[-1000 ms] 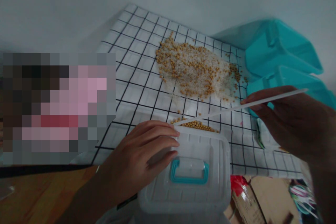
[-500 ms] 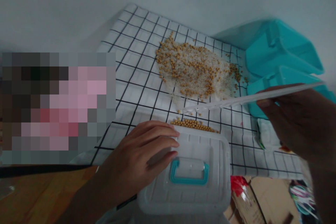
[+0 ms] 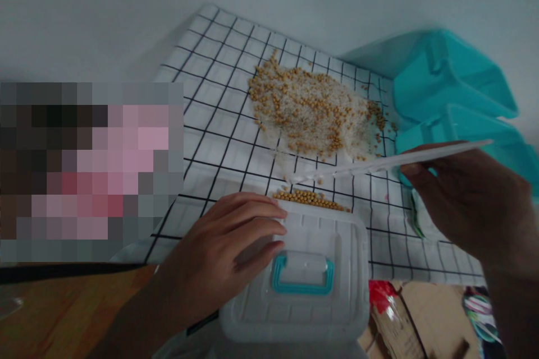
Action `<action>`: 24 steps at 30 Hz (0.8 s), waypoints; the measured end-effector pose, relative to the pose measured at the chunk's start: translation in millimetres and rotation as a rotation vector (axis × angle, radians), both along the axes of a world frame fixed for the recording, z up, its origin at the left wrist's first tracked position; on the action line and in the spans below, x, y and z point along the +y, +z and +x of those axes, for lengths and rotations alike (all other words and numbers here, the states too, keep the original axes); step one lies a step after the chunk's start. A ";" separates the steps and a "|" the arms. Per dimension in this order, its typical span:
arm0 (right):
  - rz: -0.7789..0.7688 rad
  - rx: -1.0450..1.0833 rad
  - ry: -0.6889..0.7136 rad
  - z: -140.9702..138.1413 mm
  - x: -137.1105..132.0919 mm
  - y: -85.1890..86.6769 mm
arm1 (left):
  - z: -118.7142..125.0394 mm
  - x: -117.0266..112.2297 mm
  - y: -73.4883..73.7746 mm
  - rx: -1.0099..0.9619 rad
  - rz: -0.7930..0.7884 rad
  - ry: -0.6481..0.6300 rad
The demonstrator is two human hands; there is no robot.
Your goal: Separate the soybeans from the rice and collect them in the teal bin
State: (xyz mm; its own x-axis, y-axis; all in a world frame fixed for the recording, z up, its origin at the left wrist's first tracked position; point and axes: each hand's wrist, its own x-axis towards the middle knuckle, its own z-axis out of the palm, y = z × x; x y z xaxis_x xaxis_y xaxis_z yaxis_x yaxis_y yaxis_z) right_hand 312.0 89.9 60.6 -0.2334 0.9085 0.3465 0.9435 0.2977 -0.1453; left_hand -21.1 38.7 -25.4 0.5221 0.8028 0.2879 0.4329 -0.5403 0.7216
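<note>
My left hand (image 3: 236, 238) lies over the left side of a white plastic box lid (image 3: 349, 269) with a turquoise handle (image 3: 303, 291). Its fingers are stretched out on the lid and slightly apart. In my right hand (image 3: 475, 202) is a long, thin white plastic strip (image 3: 366, 166), pinched near its right part; its exact kind is unclear. The strip's left end is low over the cloth, close to a few loose beans. Yellow soybeans (image 3: 309, 198) lie in a row along the lid's far edge. Farther back spreads a heap of white grains mixed with soybeans (image 3: 311, 106).
A white cloth with black grid lines (image 3: 210, 73) covers the table. Two turquoise bins (image 3: 458, 73) stand at the right, with a small white and green packet (image 3: 423, 216) before them. Cardboard (image 3: 438, 314) lies below the table edge. A pixelated area covers the left.
My right hand has shifted a little left and down, and the strip with it. The strip's left end remains near the same spot. My left hand stays on the lid.
</note>
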 end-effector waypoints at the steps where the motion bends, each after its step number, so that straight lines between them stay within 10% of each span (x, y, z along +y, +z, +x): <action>1: 0.011 0.007 -0.012 0.4 1.1 -0.8 | -0.2 -0.1 0.4 0.001 0.001 0.001; 24: -0.039 0.199 -0.050 2.6 3.4 -20.7 | -0.2 0.8 -0.8 -0.003 0.012 -0.001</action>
State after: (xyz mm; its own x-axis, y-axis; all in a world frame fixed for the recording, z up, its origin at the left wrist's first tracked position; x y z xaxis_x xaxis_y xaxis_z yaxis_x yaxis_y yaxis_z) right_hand 314.6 93.3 39.8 -0.1181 0.9310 0.3454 0.9086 0.2416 -0.3407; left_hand -21.3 39.4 -26.3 0.5219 0.7987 0.2995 0.4299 -0.5495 0.7164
